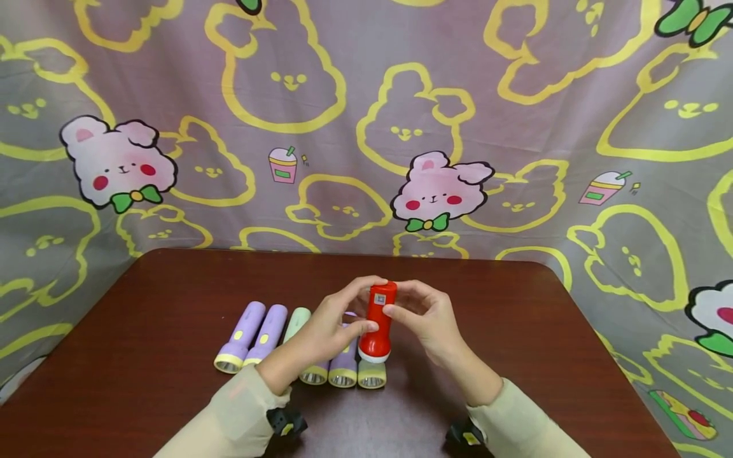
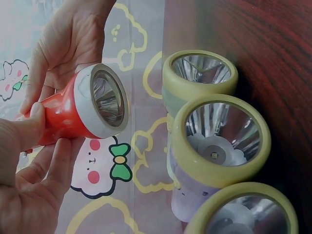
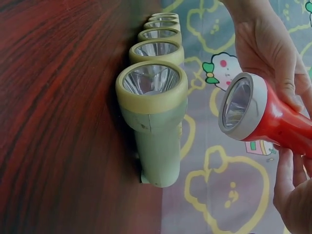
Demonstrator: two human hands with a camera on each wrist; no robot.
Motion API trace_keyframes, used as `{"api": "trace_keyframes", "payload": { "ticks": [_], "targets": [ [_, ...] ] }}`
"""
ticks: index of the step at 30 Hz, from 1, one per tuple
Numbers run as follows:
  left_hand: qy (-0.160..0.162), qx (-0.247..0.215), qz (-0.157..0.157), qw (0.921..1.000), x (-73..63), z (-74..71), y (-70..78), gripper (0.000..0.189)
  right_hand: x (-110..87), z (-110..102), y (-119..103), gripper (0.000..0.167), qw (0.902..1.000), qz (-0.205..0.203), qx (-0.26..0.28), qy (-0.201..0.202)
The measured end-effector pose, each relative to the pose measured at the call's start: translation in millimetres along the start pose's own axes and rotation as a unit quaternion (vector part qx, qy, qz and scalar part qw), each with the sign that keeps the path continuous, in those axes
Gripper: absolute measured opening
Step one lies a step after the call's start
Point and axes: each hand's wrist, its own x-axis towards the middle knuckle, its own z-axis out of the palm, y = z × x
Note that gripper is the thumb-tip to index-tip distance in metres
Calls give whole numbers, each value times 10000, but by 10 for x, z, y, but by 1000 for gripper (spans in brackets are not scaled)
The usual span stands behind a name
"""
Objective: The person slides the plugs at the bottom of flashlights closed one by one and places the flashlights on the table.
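Both hands hold a red flashlight (image 1: pixel 378 327) with a white rim above the table. It stands nearly upright, lens end down, tilted slightly. My left hand (image 1: pixel 329 327) pinches its side with thumb and fingers. From the other side my right hand (image 1: pixel 432 318) grips it near the top, thumb on the front beside a small printed label. In the left wrist view its lens (image 2: pixel 108 97) faces the camera side, unlit. Just behind and below it lies a pale green flashlight (image 3: pixel 158 146) with a yellow rim, partly hidden in the head view.
A row of flashlights lies on the brown table (image 1: pixel 492 343), lenses toward me. Purple ones (image 1: pixel 246 331) are at the left, a mint green one (image 1: pixel 296 321) beside them, and another purple one (image 1: pixel 343 369) follows. A patterned curtain (image 1: pixel 343 140) hangs behind.
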Motion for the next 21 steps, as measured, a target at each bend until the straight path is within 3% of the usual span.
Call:
{"api": "trace_keyframes", "payload": {
  "ticks": [11,21],
  "targets": [
    [-2,305,351,9989,24,13,-47,64,4,16,-20,31,9998,-21,-188,115],
    [-97,159,359,9992,28,16,-10,60,-16,15,-69,29,9988,-116,-430,204]
  ]
}}
